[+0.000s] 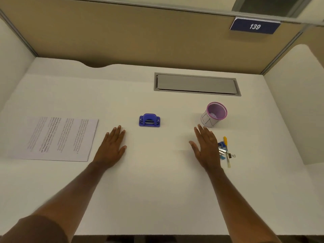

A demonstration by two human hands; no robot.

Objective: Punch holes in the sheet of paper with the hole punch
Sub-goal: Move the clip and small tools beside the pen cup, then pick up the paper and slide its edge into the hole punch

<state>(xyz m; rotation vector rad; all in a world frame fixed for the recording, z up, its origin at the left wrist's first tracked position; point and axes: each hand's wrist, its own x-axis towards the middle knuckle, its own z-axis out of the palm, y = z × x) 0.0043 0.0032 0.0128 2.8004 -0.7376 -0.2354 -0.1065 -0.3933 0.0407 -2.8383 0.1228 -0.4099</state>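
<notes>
A blue hole punch (149, 120) stands on the white desk (157, 190), between and just beyond my two hands. A printed sheet of paper (56, 138) lies flat at the left of the desk. My left hand (113, 146) rests palm down, fingers spread, just right of the sheet and touching nothing else. My right hand (206, 146) also lies flat and open, to the right of the punch. Neither hand holds anything.
A pink mesh cup (214, 114) stands beyond my right hand. Small stationery, including a binder clip (231, 156) and a yellow piece (225, 140), lies just right of that hand. A grey cable hatch (196, 84) is set into the desk's far side. Partition walls enclose the desk.
</notes>
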